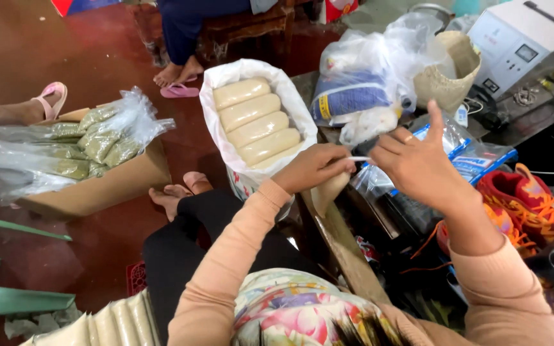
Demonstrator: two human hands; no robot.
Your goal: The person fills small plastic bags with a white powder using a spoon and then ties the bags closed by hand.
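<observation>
Head view: left hand (312, 168) pinched shut on the neck of a small cream-filled pouch (328, 191), right hand (418, 168) gripping a thin white tie (358, 158) at that neck, index finger raised. Best done by keeping the twist tight and the tie close to the filling. Pouch soft, pale, tapered, hanging over the wooden table edge (347, 250), beside a white sack (216, 122) of similar cream rolls.

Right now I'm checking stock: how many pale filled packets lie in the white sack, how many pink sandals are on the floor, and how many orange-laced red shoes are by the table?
Pale filled packets in the white sack: 5 showing, top one
Pink sandals: 2, one and one
Red shoes with orange laces: 2, one and one
Total: 9
</observation>
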